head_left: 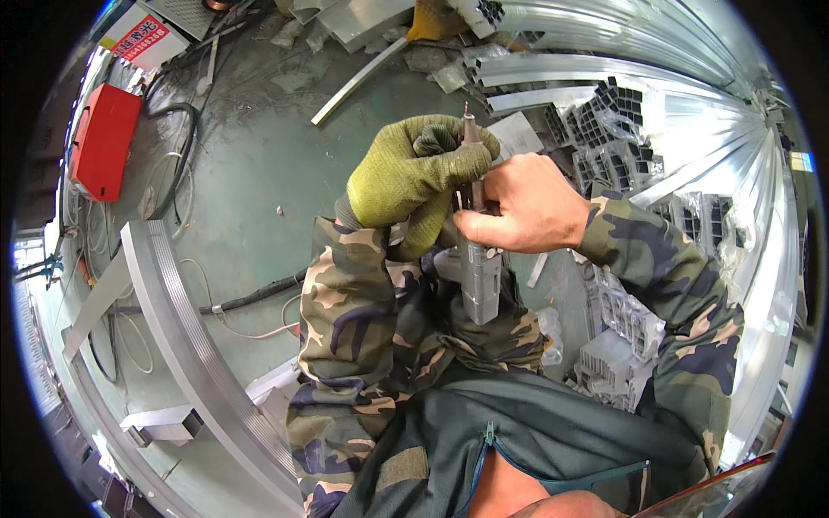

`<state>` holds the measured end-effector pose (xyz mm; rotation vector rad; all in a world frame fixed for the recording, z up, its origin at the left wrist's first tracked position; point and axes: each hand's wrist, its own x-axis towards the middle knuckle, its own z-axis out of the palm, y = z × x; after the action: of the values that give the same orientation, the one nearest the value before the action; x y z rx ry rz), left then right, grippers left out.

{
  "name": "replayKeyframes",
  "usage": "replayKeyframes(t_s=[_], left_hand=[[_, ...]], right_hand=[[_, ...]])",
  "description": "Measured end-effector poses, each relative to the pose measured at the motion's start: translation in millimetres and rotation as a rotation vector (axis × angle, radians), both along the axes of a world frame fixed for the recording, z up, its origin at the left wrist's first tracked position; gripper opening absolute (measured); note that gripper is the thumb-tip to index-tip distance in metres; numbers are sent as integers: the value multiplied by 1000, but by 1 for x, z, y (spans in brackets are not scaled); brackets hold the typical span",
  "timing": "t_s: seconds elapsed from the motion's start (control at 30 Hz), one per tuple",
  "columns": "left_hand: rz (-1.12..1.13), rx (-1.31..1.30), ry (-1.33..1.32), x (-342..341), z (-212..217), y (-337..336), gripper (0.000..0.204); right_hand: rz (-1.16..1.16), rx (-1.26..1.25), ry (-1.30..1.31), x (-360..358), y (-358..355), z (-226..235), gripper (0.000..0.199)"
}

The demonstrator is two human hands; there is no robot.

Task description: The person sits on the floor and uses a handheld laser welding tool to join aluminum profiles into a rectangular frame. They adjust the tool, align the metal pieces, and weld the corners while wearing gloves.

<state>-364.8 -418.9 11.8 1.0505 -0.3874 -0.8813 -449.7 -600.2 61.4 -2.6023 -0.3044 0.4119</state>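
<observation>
A silvery ribbed beam [194, 319] curves down the left part of the view, and the grey handheld tool [482, 281] is well to the right of it, held up with its narrow tip [469, 129] pointing away from the person's body. The left hand [410, 168], in a yellow-green knitted glove, is right of the beam and higher than its upper end; its fingers close round the tool just behind the tip. The right hand [527, 203], bare, is farther right of the beam, curled round the tool's dark middle section with the thumb laid across it; its other fingertips are hidden, and I cannot tell how firmly it presses. Both arms wear camouflage sleeves [350, 302], right of the beam. A red box [108, 142] sits above the beam's upper end, and a white box with a red label [151, 34] lies farther above it. A black cable [259, 296] runs over the green floor [259, 155] from the beam's right side toward the left sleeve. Low on the beam's left is a short square tube [164, 425]; whether the two touch is unclear. A thin metal bar [358, 82] lies on the floor, up and right of the beam. Far to the beam's right, past the tool, are stacked dark-ended tubes [617, 108] and long shiny metal lengths [751, 259].
</observation>
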Motion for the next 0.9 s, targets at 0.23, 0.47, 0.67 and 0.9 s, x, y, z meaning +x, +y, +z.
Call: replayKeyframes(t_s=[0.23,0.47,0.67,0.9], left_hand=[[15,-23,108,-4,2,-6,32],[58,87,68,0,4,12,35],[0,258,4,0,16,14,41],[-147,330,-153,-5,0,41,61]], right_hand=[[-64,-50,12,-4,5,7,43],[-54,360,316,11,-21,2,55],[-831,714,267,-49,-113,-240,30],[-919,-99,368,-139,-122,-496,36]])
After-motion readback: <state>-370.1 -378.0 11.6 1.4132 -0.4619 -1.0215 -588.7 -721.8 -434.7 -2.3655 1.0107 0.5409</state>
